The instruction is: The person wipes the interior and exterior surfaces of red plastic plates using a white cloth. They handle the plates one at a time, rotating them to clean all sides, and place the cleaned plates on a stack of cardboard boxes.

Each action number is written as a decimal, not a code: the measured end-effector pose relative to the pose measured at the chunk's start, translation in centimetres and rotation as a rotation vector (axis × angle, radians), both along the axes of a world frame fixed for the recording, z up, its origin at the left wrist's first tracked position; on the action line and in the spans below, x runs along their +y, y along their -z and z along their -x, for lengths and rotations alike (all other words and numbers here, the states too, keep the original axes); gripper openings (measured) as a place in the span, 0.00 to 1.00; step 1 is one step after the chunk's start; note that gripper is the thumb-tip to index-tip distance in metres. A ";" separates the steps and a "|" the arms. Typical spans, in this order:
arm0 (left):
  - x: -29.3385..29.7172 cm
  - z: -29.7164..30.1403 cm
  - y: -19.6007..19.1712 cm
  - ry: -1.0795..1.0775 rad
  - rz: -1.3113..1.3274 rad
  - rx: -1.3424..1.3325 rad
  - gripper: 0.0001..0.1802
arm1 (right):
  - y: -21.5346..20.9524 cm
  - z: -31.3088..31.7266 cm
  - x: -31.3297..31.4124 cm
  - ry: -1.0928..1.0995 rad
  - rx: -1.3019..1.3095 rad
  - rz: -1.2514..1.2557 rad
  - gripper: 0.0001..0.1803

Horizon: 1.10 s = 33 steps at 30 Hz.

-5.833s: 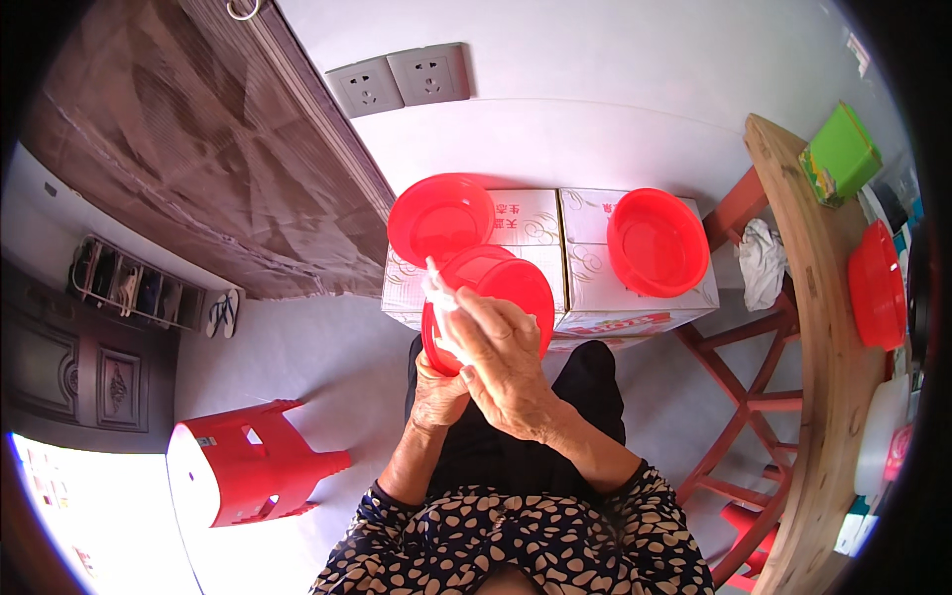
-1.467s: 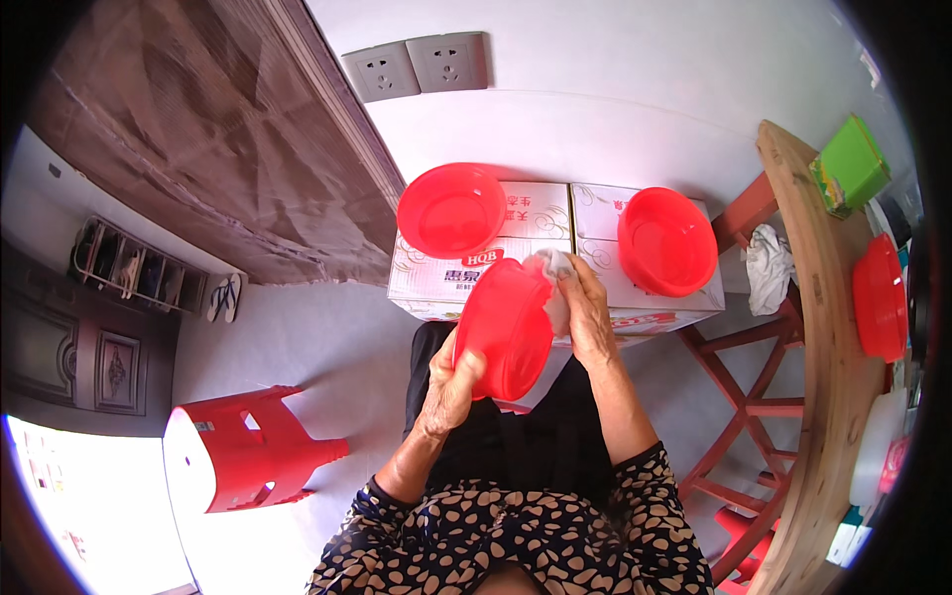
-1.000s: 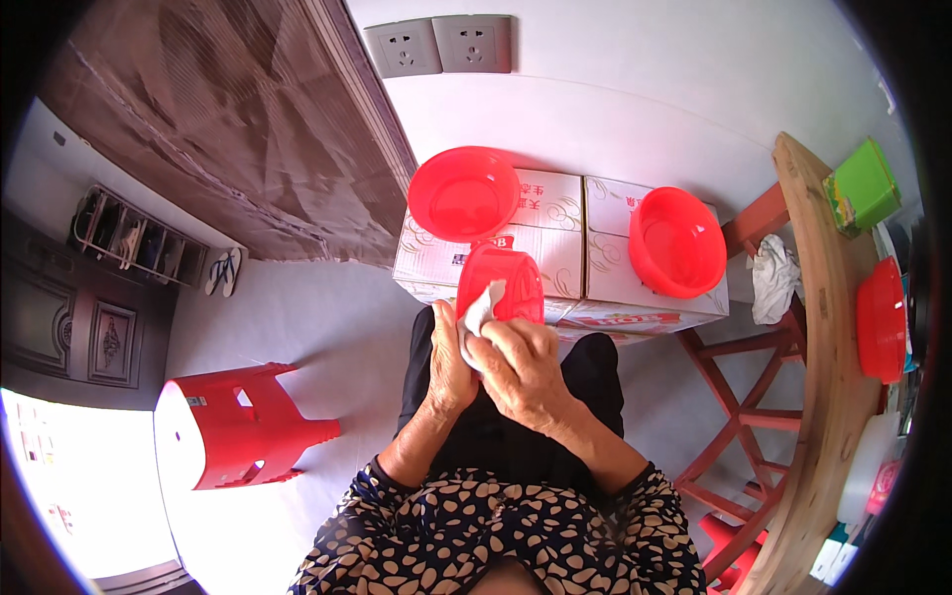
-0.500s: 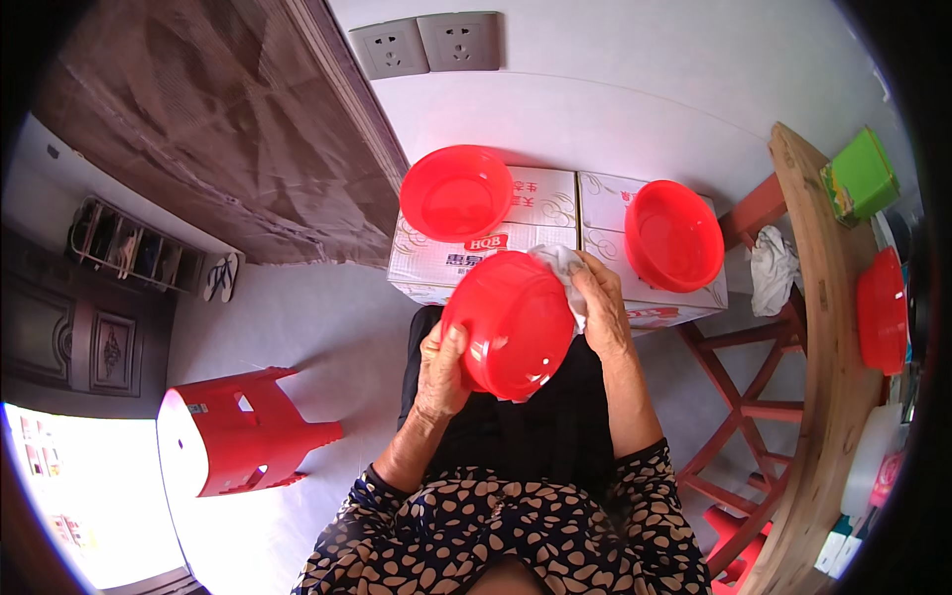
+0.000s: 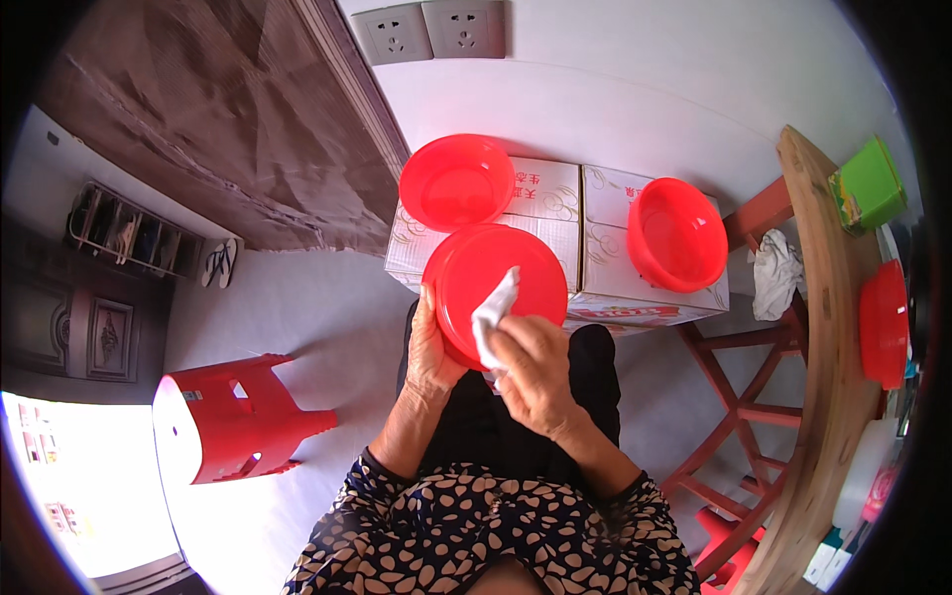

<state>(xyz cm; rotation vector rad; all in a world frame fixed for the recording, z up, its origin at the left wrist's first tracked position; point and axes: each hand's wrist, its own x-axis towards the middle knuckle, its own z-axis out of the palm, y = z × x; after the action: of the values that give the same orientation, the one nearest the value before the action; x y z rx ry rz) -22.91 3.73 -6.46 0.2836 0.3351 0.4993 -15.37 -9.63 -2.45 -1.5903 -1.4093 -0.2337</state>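
A red plastic basin (image 5: 531, 273) is held up over my lap, its flat underside turned toward me. My left hand (image 5: 432, 349) grips its rim at the lower left. In my right hand (image 5: 535, 375) a white cloth (image 5: 494, 315) is bunched and pressed against the basin's bottom. Beyond it, a second red basin (image 5: 456, 183) rests on the left cardboard box (image 5: 545, 203). A third red basin (image 5: 678, 236) sits tilted on the right cardboard box (image 5: 610, 263).
At right stands a wooden table (image 5: 828, 327) with a green box (image 5: 869, 185) and another red basin (image 5: 883, 325). A grey-white rag (image 5: 775, 275) hangs beside its legs. To the left a red stool (image 5: 243, 416) lies on its side. Sandals (image 5: 220, 264) lie by the wall.
My right hand has moved with the cloth from the basin's right rim onto the middle of its underside. The basin has turned so that its bottom shows more fully, and shifted slightly up.
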 end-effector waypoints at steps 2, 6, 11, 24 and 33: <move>-0.2 0.1 0.6 0.021 0.092 -0.026 0.30 | 0.3 0.9 0.3 0.000 -0.093 0.005 0.21; -0.9 0.3 0.9 0.049 0.018 -0.043 0.28 | -1.0 -0.7 1.2 0.061 -0.097 0.128 0.24; -2.2 0.3 0.5 0.052 -0.026 0.043 0.26 | 0.3 -5.3 2.6 0.203 -0.040 0.122 0.24; -1.8 0.8 1.5 0.022 -0.062 0.098 0.24 | 0.2 -1.0 0.9 -0.073 0.066 0.091 0.22; -2.2 1.3 0.4 0.024 -0.253 0.135 0.20 | -1.7 -1.1 2.4 -0.163 0.034 0.052 0.21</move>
<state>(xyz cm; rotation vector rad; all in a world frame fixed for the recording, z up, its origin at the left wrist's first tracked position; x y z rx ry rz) -24.22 1.52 -6.86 0.5680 0.4002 0.5006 -14.23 -7.22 -0.78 -1.5048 -1.5203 -0.0741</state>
